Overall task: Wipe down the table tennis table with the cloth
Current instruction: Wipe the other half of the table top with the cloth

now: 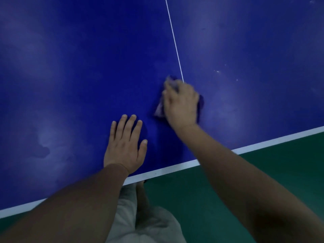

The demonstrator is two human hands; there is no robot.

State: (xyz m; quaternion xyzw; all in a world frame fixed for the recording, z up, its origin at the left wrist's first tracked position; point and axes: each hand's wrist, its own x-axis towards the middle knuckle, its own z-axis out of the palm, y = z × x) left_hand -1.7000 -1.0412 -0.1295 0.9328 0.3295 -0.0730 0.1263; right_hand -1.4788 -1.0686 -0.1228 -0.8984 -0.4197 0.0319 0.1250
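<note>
The right hand (181,106), blurred, has its grip closed over a bunched purple cloth (159,109), pressing it on the blue table (70,67) just left of the white centre line (173,37). The left hand (124,146) lies flat, fingers spread, further left of that line.

Crumpled purple cloth (159,110) lies on blue table (70,67) (by centre line (175,43)).

One bench (70,67) in shot, blue top. Hands: two, one left hand (125,146), one right hand (180,102). Forearms: two as well. Cloth (159,109): just one, blurred. White lines on bench: two, one thin centre line (175,44) and one broad edge band (175,168). White specks (218,71) right of centre line: three countable, tiny. Green floor (245,181): one stretch.
</note>
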